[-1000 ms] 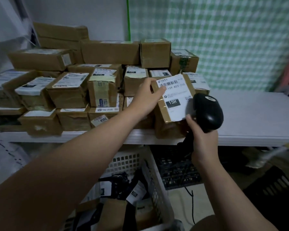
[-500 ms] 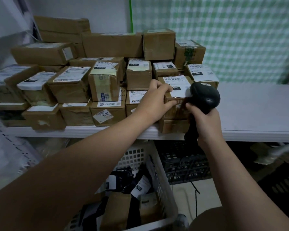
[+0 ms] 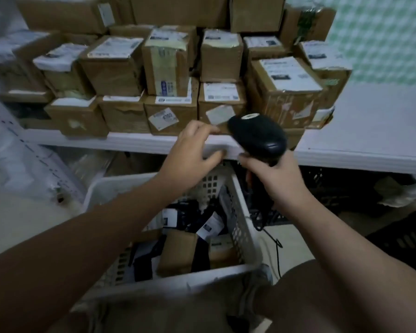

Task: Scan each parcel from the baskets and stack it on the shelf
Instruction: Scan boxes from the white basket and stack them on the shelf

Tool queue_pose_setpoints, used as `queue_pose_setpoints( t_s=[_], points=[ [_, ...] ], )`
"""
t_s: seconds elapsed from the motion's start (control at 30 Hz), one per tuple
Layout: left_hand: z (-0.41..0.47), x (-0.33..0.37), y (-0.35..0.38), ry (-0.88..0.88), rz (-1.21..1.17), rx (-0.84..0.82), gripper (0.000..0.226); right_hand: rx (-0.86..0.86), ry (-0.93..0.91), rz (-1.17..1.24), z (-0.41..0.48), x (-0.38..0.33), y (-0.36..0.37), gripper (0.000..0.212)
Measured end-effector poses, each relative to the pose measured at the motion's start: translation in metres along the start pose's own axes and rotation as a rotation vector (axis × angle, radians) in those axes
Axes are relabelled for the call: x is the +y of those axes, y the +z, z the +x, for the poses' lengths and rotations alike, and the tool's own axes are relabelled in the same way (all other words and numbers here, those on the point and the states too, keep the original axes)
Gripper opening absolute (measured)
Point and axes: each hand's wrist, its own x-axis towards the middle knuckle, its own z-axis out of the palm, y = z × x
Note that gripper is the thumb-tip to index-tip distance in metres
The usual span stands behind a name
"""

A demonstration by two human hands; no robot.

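The left hand (image 3: 192,152) is loose and holds nothing, by the shelf (image 3: 139,140) edge. The right hand (image 3: 276,175) grips the black scanner (image 3: 257,135). The stacked parcels (image 3: 286,92) sit on the shelf. Next, I think, the left hand must reach down into the white basket (image 3: 241,227) for 1 more brown parcel (image 3: 178,251).

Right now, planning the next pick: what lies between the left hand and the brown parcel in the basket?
Head view: below the left hand lie the white basket's perforated far wall, then black bags with white labels, then the brown parcel.
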Motion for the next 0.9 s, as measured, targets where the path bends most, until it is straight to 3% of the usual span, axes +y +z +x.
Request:
queue_pose_setpoints(
  t_s=[0.13, 0.27, 0.47, 0.73, 0.9],
  points=[
    [-0.073, -0.066, 0.024, -0.208, 0.067, -0.084, 0.033, -0.249, 0.159, -0.241, -0.011, 0.036, 0.039, 0.032],
    [-0.119, -0.119, 0.047, -0.380, 0.113, -0.314, 0.038, -0.380, 0.397, -0.367, -0.013, 0.077, 0.053, 0.014],
    [-0.138, -0.175, 0.090, -0.506, 0.279, -0.615, 0.046, -0.337, 0.616, -0.345, 0.001, 0.122, 0.065, 0.021],
    [-0.148, -0.199, 0.182, -0.733, 0.295, -0.890, 0.090, -0.302, 0.865, -0.327, 0.016, 0.184, 0.094, 0.016],
    [-0.154, -0.212, 0.208, -0.809, 0.311, -0.916, 0.103, -0.311, 0.950, -0.339, 0.016, 0.205, 0.098, 0.009]
  ],
)
